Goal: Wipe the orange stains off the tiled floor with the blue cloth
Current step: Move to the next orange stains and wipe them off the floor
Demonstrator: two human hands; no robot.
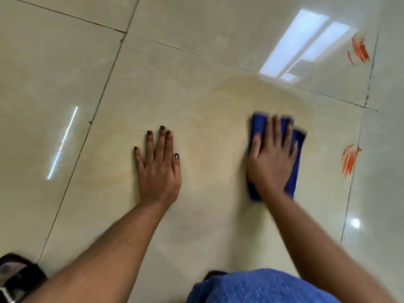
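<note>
The two remaining orange stains, one [350, 159] just right of the blue cloth [295, 167] across a grout line and one [359, 50] farther up the tiled floor [196, 62], both lie nearest the right hand [272, 162]. That hand presses flat on the folded cloth, whose long axis runs away from the person. The left hand [158, 169] rests flat and spread on the tile, holding nothing.

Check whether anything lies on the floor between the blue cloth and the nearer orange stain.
Nothing visible does. Only bare tile and a grout line separate the blue cloth, under the right hand, from the nearer orange stain.

folded blue cloth [296, 149] flat on glossy beige tiled floor [196, 62], orange stains [349, 159] nearby
</note>
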